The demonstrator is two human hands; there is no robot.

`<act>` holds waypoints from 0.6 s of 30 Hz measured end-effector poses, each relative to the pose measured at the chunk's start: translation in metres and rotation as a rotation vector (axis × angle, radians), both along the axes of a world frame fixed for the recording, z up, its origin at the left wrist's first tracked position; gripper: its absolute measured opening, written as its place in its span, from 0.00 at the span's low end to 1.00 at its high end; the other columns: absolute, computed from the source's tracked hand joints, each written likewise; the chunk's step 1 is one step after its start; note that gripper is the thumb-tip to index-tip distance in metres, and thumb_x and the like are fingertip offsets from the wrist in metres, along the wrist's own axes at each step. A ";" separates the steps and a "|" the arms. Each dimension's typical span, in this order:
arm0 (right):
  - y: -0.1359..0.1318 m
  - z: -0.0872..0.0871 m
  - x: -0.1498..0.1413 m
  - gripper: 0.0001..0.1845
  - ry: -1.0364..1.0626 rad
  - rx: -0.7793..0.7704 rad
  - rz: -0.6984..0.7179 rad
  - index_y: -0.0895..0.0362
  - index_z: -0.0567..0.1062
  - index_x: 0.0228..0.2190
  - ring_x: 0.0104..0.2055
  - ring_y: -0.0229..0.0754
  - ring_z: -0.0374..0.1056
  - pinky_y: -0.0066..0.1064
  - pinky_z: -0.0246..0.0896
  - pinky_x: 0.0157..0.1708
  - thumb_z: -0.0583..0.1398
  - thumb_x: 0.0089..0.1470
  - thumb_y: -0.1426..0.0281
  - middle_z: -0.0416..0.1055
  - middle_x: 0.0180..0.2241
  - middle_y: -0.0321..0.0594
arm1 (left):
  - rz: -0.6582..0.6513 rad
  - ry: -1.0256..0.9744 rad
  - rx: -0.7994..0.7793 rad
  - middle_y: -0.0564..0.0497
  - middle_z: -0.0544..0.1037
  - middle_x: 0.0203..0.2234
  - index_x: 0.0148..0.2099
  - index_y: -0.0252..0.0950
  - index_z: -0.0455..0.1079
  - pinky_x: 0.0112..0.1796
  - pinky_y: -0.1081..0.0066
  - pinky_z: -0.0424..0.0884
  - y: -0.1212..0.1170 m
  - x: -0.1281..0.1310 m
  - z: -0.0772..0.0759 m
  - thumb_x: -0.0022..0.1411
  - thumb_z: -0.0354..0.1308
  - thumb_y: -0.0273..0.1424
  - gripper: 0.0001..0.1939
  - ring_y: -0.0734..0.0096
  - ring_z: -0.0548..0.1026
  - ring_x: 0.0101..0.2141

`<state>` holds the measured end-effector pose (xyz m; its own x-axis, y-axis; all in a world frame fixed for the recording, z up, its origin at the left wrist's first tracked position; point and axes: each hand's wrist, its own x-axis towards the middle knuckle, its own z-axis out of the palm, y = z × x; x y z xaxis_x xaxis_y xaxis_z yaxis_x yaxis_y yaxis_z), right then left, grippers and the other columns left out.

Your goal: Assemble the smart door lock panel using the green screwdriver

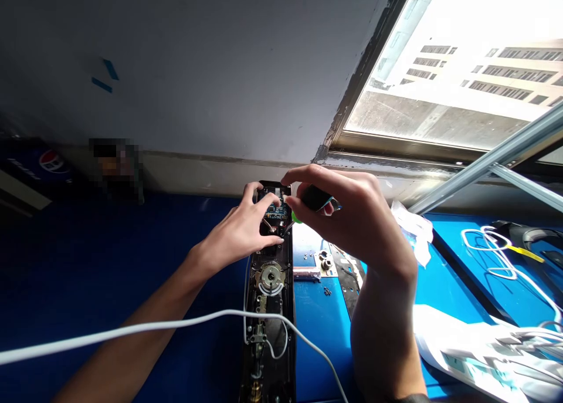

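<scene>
A long black housing (288,285) with its inner parts bare, which looks like a door lock body, lies lengthwise in front of me. At its far end is a dark circuit board (278,211). My left hand (237,230) lies over that end from the left, fingers spread, fingertips touching the board area and top edge. My right hand (352,215) is closed around a screwdriver (314,197) with a black and green handle. Its thin shaft slants down to the housing near my left thumb; the tip's exact contact is hard to see. A round metal part (271,277) sits mid-housing.
A white cable (176,324) crosses in front of the housing. Right of it are a metal plate piece (325,263) and small dark screws (327,291). Farther right are a white power strip (466,356), a plastic bag (413,230) and a coiled white cable (488,244). The wall stands close behind.
</scene>
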<state>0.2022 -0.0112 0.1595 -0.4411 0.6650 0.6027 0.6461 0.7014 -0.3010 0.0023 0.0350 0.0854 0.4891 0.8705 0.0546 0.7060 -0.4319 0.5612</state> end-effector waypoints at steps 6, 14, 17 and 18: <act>-0.002 0.003 0.007 0.21 -0.022 -0.025 0.001 0.56 0.76 0.49 0.33 0.36 0.72 0.28 0.69 0.35 0.64 0.54 0.79 0.79 0.39 0.37 | -0.026 0.008 0.006 0.47 0.49 0.69 0.61 0.48 0.68 0.59 0.47 0.76 0.003 -0.004 0.000 0.57 0.70 0.46 0.32 0.42 0.76 0.57; 0.000 0.001 0.003 0.32 -0.033 -0.018 0.002 0.52 0.69 0.61 0.35 0.36 0.72 0.31 0.70 0.37 0.60 0.57 0.79 0.79 0.44 0.38 | -0.017 0.024 0.004 0.49 0.48 0.71 0.61 0.49 0.69 0.59 0.46 0.75 0.002 -0.004 -0.001 0.59 0.69 0.46 0.30 0.40 0.74 0.59; -0.001 0.001 0.002 0.24 -0.034 -0.011 -0.041 0.53 0.74 0.56 0.32 0.36 0.71 0.32 0.69 0.35 0.64 0.58 0.74 0.79 0.40 0.37 | -0.019 0.030 -0.006 0.48 0.48 0.71 0.61 0.48 0.69 0.60 0.46 0.74 0.002 -0.004 0.000 0.59 0.68 0.46 0.29 0.40 0.74 0.59; 0.000 0.001 0.001 0.18 -0.032 0.004 -0.070 0.53 0.76 0.51 0.30 0.36 0.70 0.32 0.69 0.34 0.65 0.59 0.72 0.79 0.37 0.36 | -0.024 0.030 -0.001 0.48 0.47 0.71 0.62 0.48 0.69 0.61 0.46 0.74 0.002 -0.004 0.000 0.59 0.68 0.46 0.30 0.40 0.74 0.59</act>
